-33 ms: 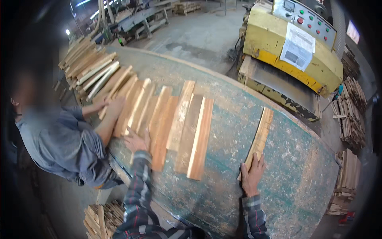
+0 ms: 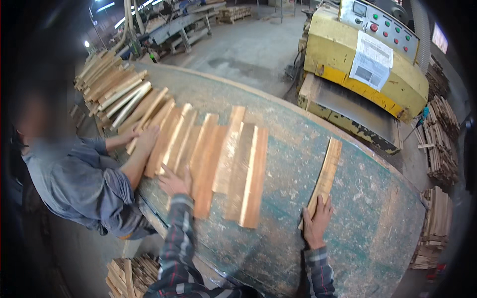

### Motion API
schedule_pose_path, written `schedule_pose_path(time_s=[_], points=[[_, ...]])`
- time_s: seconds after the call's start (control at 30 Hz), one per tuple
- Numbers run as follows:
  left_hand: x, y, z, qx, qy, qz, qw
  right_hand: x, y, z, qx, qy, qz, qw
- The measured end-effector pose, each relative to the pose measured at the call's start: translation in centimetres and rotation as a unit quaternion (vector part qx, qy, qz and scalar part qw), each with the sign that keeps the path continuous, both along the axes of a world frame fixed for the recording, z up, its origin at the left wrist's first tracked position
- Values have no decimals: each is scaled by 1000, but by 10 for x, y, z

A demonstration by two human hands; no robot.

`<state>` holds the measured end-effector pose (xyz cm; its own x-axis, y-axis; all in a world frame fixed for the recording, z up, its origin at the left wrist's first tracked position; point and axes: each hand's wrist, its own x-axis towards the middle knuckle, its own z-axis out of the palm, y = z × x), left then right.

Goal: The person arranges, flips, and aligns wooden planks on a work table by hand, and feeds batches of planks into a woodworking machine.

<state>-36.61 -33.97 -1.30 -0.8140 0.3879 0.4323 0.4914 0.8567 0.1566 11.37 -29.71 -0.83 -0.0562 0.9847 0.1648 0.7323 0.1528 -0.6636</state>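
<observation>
So the right hand [image 2: 318, 224] has its fingers and thumb closed on the near end of a lone board [image 2: 327, 166], lying on the green table [image 2: 285, 198], well apart from the row of boards [image 2: 204, 171]. Left hand [image 2: 176, 184] has fingers spread wide against that row (can't tell if it's actually gripping any). Co-worker [image 2: 84, 174] is handling wood further left.

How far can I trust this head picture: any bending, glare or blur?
Head view: the green table has a bowed far edge, and the picture's rim falls to black; head view: ceiling lights glare at upper left; head view: the co-worker's head is blurred, while the right hand and single board look fairly clear.
</observation>
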Motion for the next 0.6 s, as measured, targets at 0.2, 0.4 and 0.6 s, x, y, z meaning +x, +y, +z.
schedule_pose_path(time_s=[0.2,0.4,0.6], points=[[88,4,-1,-41,0,-16,999,22,-11,1,-4,37,23,999],[142,19,3,-26,-27,-120,992,22,-17,5,-2,-15,55,998],[210,13,16,-10,-104,-267,958,75,-70,4,-68,-82,-24,994]])
